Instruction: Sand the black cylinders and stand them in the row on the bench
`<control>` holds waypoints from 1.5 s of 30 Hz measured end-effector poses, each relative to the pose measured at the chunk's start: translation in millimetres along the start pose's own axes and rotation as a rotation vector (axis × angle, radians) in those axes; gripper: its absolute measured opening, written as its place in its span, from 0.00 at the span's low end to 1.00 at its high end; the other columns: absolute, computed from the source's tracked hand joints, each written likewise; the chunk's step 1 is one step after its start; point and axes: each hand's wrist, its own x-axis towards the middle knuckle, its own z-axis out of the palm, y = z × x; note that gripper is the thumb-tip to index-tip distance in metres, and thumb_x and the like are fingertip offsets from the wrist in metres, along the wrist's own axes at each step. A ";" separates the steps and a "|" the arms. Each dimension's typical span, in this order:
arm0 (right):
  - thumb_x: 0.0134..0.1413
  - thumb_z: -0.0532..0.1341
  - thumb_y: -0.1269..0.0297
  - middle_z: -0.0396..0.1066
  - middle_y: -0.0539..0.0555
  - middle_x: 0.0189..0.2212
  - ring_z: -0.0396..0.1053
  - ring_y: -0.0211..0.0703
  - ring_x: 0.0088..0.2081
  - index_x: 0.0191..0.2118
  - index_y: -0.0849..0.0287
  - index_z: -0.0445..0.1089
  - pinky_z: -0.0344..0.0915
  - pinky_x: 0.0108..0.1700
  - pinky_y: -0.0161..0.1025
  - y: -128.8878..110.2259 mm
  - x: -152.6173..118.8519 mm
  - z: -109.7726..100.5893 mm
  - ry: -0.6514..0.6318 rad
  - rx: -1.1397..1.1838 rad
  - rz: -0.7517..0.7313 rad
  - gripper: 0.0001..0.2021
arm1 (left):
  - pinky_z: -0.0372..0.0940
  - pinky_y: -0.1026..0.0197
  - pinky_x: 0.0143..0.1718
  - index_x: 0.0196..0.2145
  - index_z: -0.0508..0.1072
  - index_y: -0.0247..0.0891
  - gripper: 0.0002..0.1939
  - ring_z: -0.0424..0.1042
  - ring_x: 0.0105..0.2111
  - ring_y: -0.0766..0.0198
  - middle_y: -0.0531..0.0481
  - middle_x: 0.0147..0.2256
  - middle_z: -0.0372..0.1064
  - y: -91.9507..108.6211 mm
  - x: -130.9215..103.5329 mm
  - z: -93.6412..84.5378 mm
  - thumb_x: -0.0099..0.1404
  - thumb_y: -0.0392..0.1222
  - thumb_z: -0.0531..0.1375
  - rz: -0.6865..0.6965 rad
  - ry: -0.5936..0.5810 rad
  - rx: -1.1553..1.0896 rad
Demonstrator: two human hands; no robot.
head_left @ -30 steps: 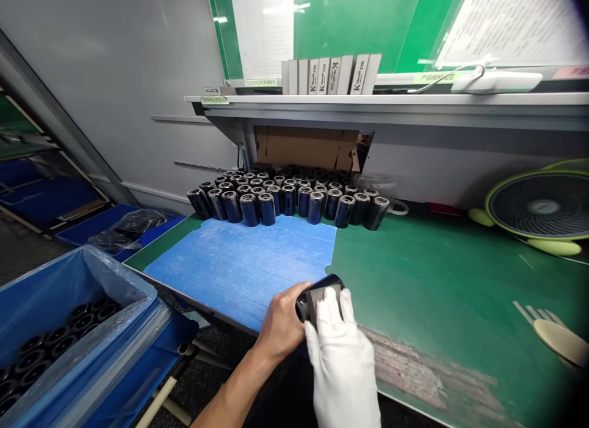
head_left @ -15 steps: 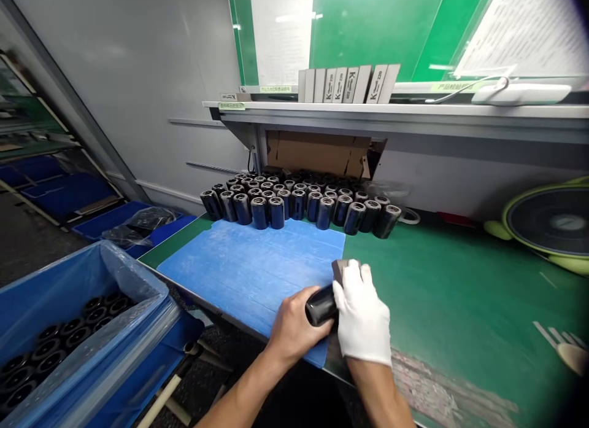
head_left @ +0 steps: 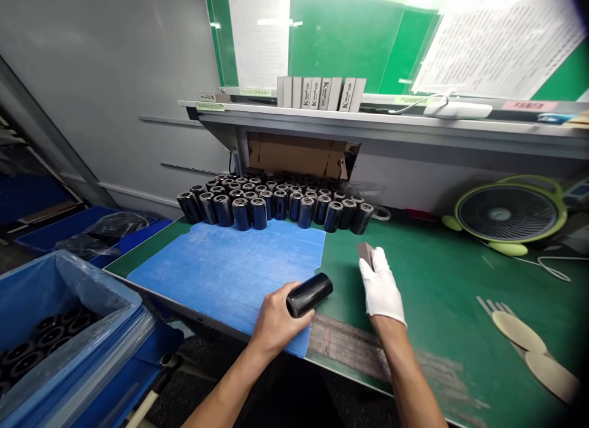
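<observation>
My bare left hand (head_left: 275, 320) is wrapped round one end of a glossy black cylinder (head_left: 310, 294), which it holds tilted over the right edge of the blue mat (head_left: 230, 256). In a white glove, my right hand (head_left: 383, 288) grips a grey-brown sanding block (head_left: 365, 252) above the green tabletop, apart from the cylinder. Most of the block is hidden behind the gloved fingers. Beyond the mat, rows of similar black cylinders (head_left: 242, 214) stand upright with pale rims.
A lined blue bin (head_left: 96, 280) holding more cylinders stands at the left. A shelf (head_left: 257, 113) carries several grey blocks (head_left: 317, 93). The fan (head_left: 510, 213) sits back right; beige oval paddles (head_left: 519, 331) lie at the right. Worn residue (head_left: 350, 342) marks the front edge.
My hands have moved apart: the sanding block has come off the cylinder toward the right. More of the cylinder now shows in my left hand. The view has turned right.
</observation>
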 end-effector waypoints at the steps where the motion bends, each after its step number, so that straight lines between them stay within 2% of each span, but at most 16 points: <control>1: 0.73 0.45 0.50 0.57 0.67 0.66 0.60 0.54 0.66 0.70 0.70 0.55 0.61 0.64 0.46 -5.9 -12.4 -2.6 -0.011 0.012 0.029 0.32 | 0.72 0.56 0.51 0.51 0.77 0.42 0.24 0.78 0.46 0.55 0.50 0.47 0.79 -0.3 0.0 -0.1 0.55 0.39 0.68 -0.007 -0.004 0.005; 3: 0.72 0.46 0.50 0.54 0.63 0.68 0.55 0.54 0.68 0.71 0.67 0.54 0.59 0.67 0.47 -27.3 -42.6 -6.8 -0.061 0.044 0.009 0.31 | 0.72 0.55 0.51 0.51 0.76 0.41 0.24 0.78 0.47 0.54 0.49 0.47 0.79 -0.2 0.3 -0.6 0.55 0.39 0.68 -0.019 -0.004 0.013; 6: 0.72 0.48 0.57 0.48 0.58 0.71 0.43 0.53 0.72 0.72 0.59 0.52 0.58 0.67 0.52 -67.2 -79.2 -9.8 -0.170 0.042 -0.192 0.27 | 0.72 0.56 0.51 0.51 0.76 0.40 0.24 0.78 0.47 0.54 0.48 0.48 0.79 1.7 1.1 -1.7 0.55 0.37 0.66 0.011 -0.027 -0.001; 8: 0.72 0.48 0.62 0.47 0.60 0.71 0.40 0.55 0.73 0.72 0.59 0.50 0.61 0.65 0.53 -85.4 -86.4 -9.2 -0.215 -0.007 -0.300 0.27 | 0.72 0.57 0.50 0.52 0.76 0.40 0.24 0.78 0.47 0.54 0.47 0.48 0.79 2.7 1.6 -2.0 0.56 0.37 0.66 0.035 -0.049 -0.010; 10: 0.72 0.48 0.64 0.50 0.65 0.70 0.45 0.57 0.72 0.72 0.63 0.51 0.64 0.62 0.53 -92.3 -82.6 -8.1 -0.209 -0.045 -0.342 0.27 | 0.72 0.57 0.50 0.52 0.76 0.40 0.25 0.79 0.46 0.54 0.47 0.48 0.79 2.7 1.8 -1.7 0.55 0.38 0.67 0.038 -0.044 -0.003; 12: 0.72 0.48 0.64 0.52 0.65 0.69 0.47 0.57 0.71 0.71 0.64 0.52 0.66 0.61 0.52 -91.5 -77.8 -9.1 -0.228 -0.049 -0.389 0.26 | 0.72 0.57 0.50 0.52 0.76 0.40 0.25 0.79 0.46 0.53 0.47 0.48 0.79 2.0 1.9 -1.1 0.55 0.38 0.67 0.029 -0.026 -0.005; 16: 0.72 0.46 0.65 0.48 0.62 0.71 0.46 0.56 0.71 0.72 0.59 0.50 0.68 0.59 0.51 -88.6 -84.1 -16.5 -0.285 -0.082 -0.382 0.26 | 0.71 0.59 0.50 0.52 0.77 0.42 0.25 0.79 0.47 0.54 0.49 0.47 0.79 2.0 1.9 -1.3 0.54 0.36 0.67 0.020 -0.046 -0.045; 20: 0.71 0.46 0.67 0.51 0.63 0.70 0.47 0.59 0.71 0.71 0.62 0.52 0.68 0.58 0.51 -91.4 -89.9 -16.0 -0.224 -0.121 -0.390 0.26 | 0.72 0.59 0.46 0.48 0.78 0.42 0.21 0.79 0.43 0.54 0.49 0.43 0.80 6.7 1.4 -4.1 0.55 0.38 0.67 0.019 -0.044 -0.054; 25: 0.71 0.47 0.64 0.57 0.63 0.67 0.52 0.60 0.69 0.69 0.60 0.57 0.75 0.45 0.45 -89.0 -94.1 -15.0 -0.264 -0.173 -0.412 0.25 | 0.72 0.61 0.45 0.47 0.80 0.44 0.21 0.79 0.41 0.54 0.49 0.42 0.81 11.7 1.1 -5.8 0.54 0.37 0.66 0.012 -0.041 -0.073; 27: 0.71 0.46 0.65 0.55 0.64 0.68 0.51 0.60 0.70 0.70 0.61 0.55 0.74 0.49 0.47 -89.1 -94.0 -15.3 -0.239 -0.179 -0.390 0.25 | 0.72 0.61 0.43 0.45 0.80 0.43 0.19 0.79 0.40 0.53 0.49 0.40 0.81 13.0 1.6 -6.3 0.54 0.37 0.66 0.007 -0.038 -0.065; 29: 0.71 0.45 0.68 0.53 0.63 0.69 0.48 0.60 0.70 0.71 0.61 0.53 0.71 0.54 0.50 -88.2 -94.1 -15.3 -0.245 -0.153 -0.434 0.26 | 0.72 0.62 0.40 0.44 0.80 0.42 0.18 0.79 0.39 0.53 0.48 0.38 0.81 14.0 2.4 -6.8 0.54 0.38 0.67 -0.013 -0.040 -0.055; 31: 0.71 0.46 0.66 0.57 0.64 0.67 0.51 0.61 0.69 0.71 0.60 0.53 0.74 0.49 0.48 -85.5 -96.0 -15.4 -0.226 -0.148 -0.499 0.26 | 0.72 0.62 0.40 0.44 0.80 0.42 0.18 0.79 0.38 0.54 0.49 0.38 0.81 14.2 3.0 -7.0 0.53 0.38 0.67 -0.024 -0.047 -0.051; 34: 0.71 0.47 0.64 0.60 0.65 0.65 0.55 0.60 0.68 0.71 0.58 0.54 0.76 0.41 0.43 -83.8 -96.5 -14.9 -0.208 -0.168 -0.502 0.26 | 0.71 0.63 0.41 0.43 0.80 0.42 0.17 0.79 0.37 0.56 0.50 0.38 0.81 12.6 3.1 -6.1 0.53 0.38 0.67 -0.011 -0.062 -0.043; 38: 0.71 0.45 0.68 0.55 0.64 0.68 0.51 0.62 0.70 0.70 0.61 0.55 0.71 0.53 0.52 -88.4 -89.7 -15.3 -0.237 -0.122 -0.477 0.25 | 0.70 0.63 0.37 0.39 0.79 0.41 0.13 0.78 0.36 0.55 0.49 0.35 0.80 11.5 2.1 -5.0 0.53 0.39 0.67 -0.042 -0.044 0.001; 43: 0.70 0.47 0.66 0.57 0.62 0.67 0.52 0.61 0.69 0.71 0.55 0.54 0.74 0.48 0.50 -82.3 -102.6 -16.1 -0.233 -0.079 -0.471 0.26 | 0.71 0.62 0.41 0.44 0.79 0.43 0.18 0.79 0.39 0.55 0.51 0.38 0.81 11.5 2.8 -5.1 0.53 0.39 0.68 -0.004 -0.058 -0.031; 45: 0.71 0.46 0.66 0.54 0.61 0.69 0.48 0.61 0.70 0.71 0.57 0.55 0.72 0.53 0.53 -85.4 -91.3 -7.9 -0.260 -0.033 -0.410 0.26 | 0.72 0.61 0.42 0.45 0.79 0.43 0.18 0.79 0.39 0.55 0.51 0.39 0.81 9.9 2.9 -3.8 0.54 0.40 0.68 0.012 -0.058 -0.038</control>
